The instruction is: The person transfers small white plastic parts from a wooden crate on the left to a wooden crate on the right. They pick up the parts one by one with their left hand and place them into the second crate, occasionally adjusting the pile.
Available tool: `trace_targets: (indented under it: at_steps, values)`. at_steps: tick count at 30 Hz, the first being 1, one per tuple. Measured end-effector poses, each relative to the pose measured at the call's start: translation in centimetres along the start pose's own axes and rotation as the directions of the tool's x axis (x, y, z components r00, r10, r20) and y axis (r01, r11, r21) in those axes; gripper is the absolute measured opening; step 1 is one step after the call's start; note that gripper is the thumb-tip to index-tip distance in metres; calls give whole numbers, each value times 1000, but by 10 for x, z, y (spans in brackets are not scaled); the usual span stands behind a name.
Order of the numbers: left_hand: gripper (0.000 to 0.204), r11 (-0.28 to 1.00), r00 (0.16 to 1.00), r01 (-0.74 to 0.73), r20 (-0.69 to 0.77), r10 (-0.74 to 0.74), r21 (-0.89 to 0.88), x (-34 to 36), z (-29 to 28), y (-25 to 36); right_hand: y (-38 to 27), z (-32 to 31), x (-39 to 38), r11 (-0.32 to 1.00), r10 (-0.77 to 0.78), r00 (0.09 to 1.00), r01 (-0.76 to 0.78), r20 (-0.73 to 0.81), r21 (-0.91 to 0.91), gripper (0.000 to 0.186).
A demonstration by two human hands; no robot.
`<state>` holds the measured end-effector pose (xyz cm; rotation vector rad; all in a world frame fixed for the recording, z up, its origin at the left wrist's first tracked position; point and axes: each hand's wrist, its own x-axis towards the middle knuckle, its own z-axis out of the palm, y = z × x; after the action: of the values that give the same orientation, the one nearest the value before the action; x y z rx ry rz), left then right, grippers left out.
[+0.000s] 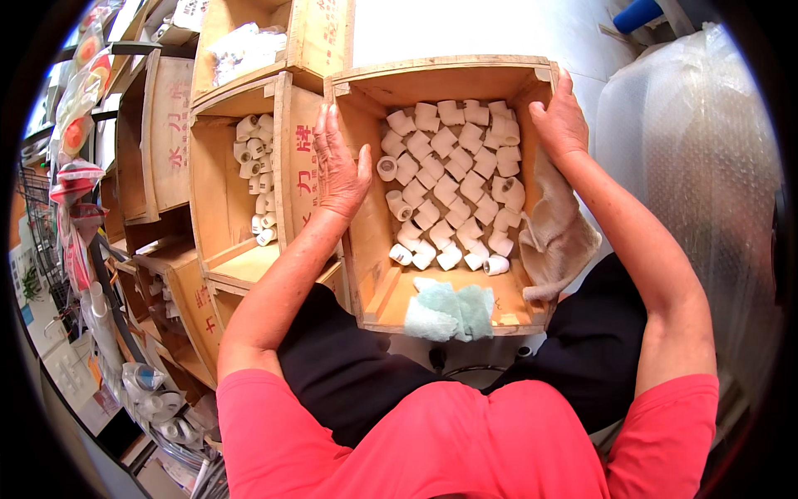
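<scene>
A wooden crate stands before me, tipped so its inside faces me. White plastic pipe elbows lie packed in rows within it. My left hand lies along the crate's left wall, fingers stretched out and the thumb apart over the rim. Around the upper right wall, my right hand is closed, its thumb on the inner side and its fingers outside. A pale green cloth hangs over the crate's near edge. Beige fabric drapes over the right side.
Left of the crate, another wooden crate holds more white fittings. Stacked crates continue further left, beside hanging plastic bags. Bubble-wrapped bulk rises close on the right. A blue cylindrical object is at the far right.
</scene>
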<state>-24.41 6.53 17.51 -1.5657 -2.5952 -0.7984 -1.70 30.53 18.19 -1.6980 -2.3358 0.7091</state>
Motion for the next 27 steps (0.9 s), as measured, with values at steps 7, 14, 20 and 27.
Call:
trace_targets:
  at_steps: [7, 14, 20, 27]
  values:
    - [80, 998, 1000, 8, 27, -10, 70, -2, 4, -8, 11, 10, 4, 996, -90, 995, 91, -46, 18, 68]
    - [81, 995, 997, 77, 16, -78, 59, -4, 9, -10, 9, 11, 2, 997, -78, 996, 77, -53, -20, 70]
    - [77, 981, 995, 89, 32, -95, 172, -3, 7, -6, 11, 11, 4, 995, -90, 994, 87, -64, -48, 70]
    - [83, 973, 989, 125, 54, -138, 196, -4, 10, -8, 5, 10, 2, 991, -33, 999, 29, -30, -133, 73]
